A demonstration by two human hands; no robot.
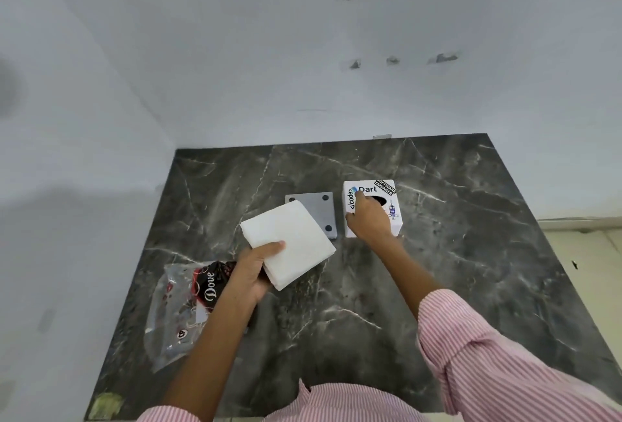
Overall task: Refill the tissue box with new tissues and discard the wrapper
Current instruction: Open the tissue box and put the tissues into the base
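Observation:
My left hand (254, 267) grips a thick stack of white tissues (289, 243) above the middle of the dark marble table (437, 253). My right hand (368, 216) rests on top of the white tissue box (387, 192), which carries stickers and a dark round opening; the fingers lie over its top and left edge. The clear plastic wrapper (181, 307) with a black label lies crumpled on the table to the left of my left forearm.
A flat grey plate (319, 209) with dark round pads at its corners lies just left of the box, partly under the tissue stack. White walls close the table's back and left sides. The table's right edge drops to a pale floor.

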